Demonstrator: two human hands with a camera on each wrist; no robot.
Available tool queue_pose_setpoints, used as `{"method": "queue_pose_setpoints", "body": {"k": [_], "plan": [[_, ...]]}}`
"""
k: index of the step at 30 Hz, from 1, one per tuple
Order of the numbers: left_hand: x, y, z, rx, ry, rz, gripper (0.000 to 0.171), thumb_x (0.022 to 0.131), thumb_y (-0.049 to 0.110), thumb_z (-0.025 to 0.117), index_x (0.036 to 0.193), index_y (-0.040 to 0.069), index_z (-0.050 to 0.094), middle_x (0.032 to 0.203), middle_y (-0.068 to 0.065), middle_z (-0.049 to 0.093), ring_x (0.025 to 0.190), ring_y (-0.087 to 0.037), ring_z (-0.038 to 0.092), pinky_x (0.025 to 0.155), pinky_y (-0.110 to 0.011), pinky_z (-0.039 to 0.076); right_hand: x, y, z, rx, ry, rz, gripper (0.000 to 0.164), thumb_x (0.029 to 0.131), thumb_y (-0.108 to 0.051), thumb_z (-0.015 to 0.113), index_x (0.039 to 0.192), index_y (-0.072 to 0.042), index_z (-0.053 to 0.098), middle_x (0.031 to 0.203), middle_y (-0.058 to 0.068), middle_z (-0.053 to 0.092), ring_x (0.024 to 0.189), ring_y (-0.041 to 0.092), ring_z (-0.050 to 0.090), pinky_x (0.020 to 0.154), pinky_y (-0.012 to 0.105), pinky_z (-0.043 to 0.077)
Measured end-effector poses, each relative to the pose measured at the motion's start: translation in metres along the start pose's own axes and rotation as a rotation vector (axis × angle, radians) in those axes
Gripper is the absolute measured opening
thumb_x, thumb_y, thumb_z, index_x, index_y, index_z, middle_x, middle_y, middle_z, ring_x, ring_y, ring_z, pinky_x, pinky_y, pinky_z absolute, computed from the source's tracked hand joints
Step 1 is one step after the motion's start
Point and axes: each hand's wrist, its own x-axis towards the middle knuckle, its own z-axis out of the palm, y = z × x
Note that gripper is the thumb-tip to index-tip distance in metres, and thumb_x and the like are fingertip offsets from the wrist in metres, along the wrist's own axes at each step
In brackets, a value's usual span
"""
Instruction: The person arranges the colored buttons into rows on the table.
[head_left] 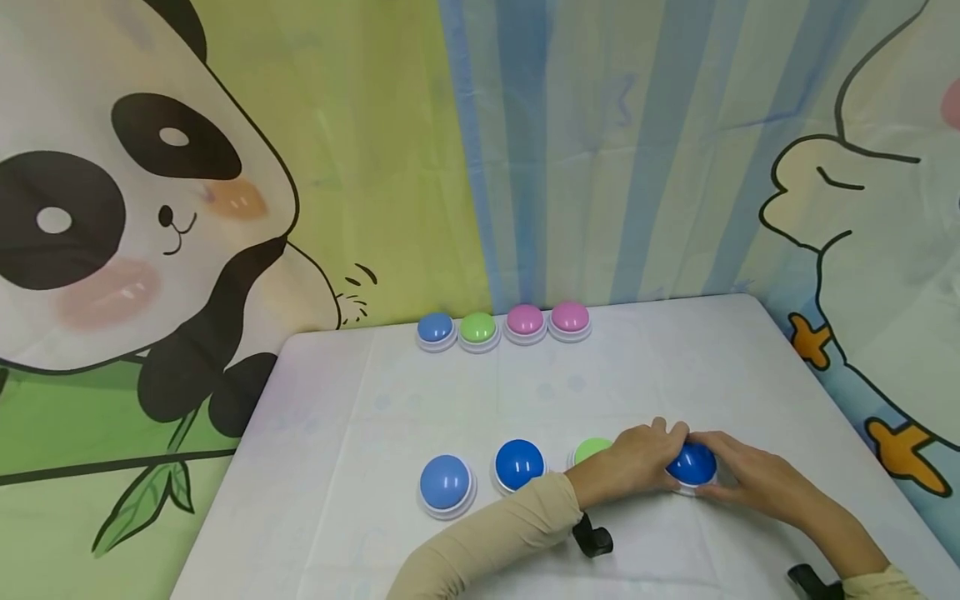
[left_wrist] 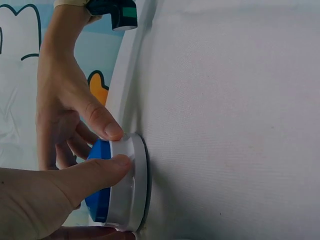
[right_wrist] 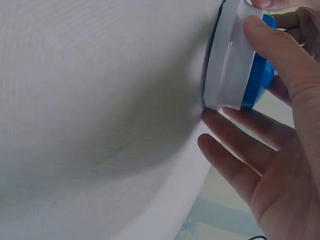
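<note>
A dome-shaped push button (head_left: pixel 692 463), dark blue on a white round base, stands at the right end of the near row. My left hand (head_left: pixel 637 457) holds its left side, thumb on the white base (left_wrist: pixel 120 200) in the left wrist view. From the other side my right hand (head_left: pixel 761 477) grips the same button, thumb against the base and fingers around the far side in the right wrist view. A green button (head_left: pixel 592 448) is partly hidden behind my left hand. Further left sit another dark blue button (head_left: pixel 519 463) and a lighter blue button (head_left: pixel 444 483).
Along the far edge of the white table (head_left: pixel 360 517) stand a blue button (head_left: pixel 435 327), a green button (head_left: pixel 477 327) and two pink buttons (head_left: pixel 525 320). Behind the table hangs a printed cloth (head_left: pixel 375 150) with a panda.
</note>
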Motion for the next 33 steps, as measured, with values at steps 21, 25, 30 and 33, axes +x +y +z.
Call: {"method": "queue_pose_setpoints", "body": {"k": [21, 25, 30, 33], "plan": [[-0.042, -0.09, -0.048, -0.298, 0.045, -0.112, 0.072, 0.088, 0.048, 0.066, 0.147, 0.019, 0.036, 0.142, 0.0, 0.053, 0.124, -0.011, 0.057, 0.099, -0.024, 0.051, 0.048, -0.052, -0.03, -0.028, 0.033, -0.137, 0.067, 0.077, -0.035, 0.08, 0.135, -0.019, 0.052, 0.127, 0.007, 0.064, 0.102, 0.025, 0.069, 0.073, 0.038, 0.06], [-0.057, -0.112, -0.052, -0.378, 0.081, -0.156, 0.067, 0.089, 0.044, 0.066, 0.144, 0.017, 0.039, 0.137, -0.002, 0.057, 0.12, -0.012, 0.06, 0.095, -0.023, 0.053, 0.075, -0.066, -0.029, -0.051, 0.104, -0.282, 0.065, 0.075, -0.031, 0.082, 0.133, -0.016, 0.055, 0.124, 0.004, 0.066, 0.099, 0.02, 0.07, 0.071, 0.033, 0.06], [-0.075, -0.136, -0.053, -0.428, 0.108, -0.211, 0.062, 0.091, 0.039, 0.065, 0.143, 0.015, 0.041, 0.134, -0.007, 0.059, 0.117, -0.015, 0.061, 0.091, -0.025, 0.055, 0.12, -0.091, -0.029, -0.036, 0.082, -0.4, 0.064, 0.078, -0.031, 0.08, 0.134, -0.013, 0.055, 0.126, 0.007, 0.066, 0.104, 0.022, 0.069, 0.076, 0.036, 0.06], [-0.081, -0.158, -0.056, -0.442, 0.139, -0.261, 0.06, 0.091, 0.037, 0.066, 0.142, 0.013, 0.043, 0.131, -0.008, 0.061, 0.116, -0.018, 0.061, 0.091, -0.029, 0.055, 0.154, -0.107, -0.03, -0.026, 0.06, -0.428, 0.062, 0.08, -0.032, 0.078, 0.134, -0.012, 0.055, 0.127, 0.008, 0.065, 0.105, 0.023, 0.069, 0.077, 0.036, 0.06]]}}
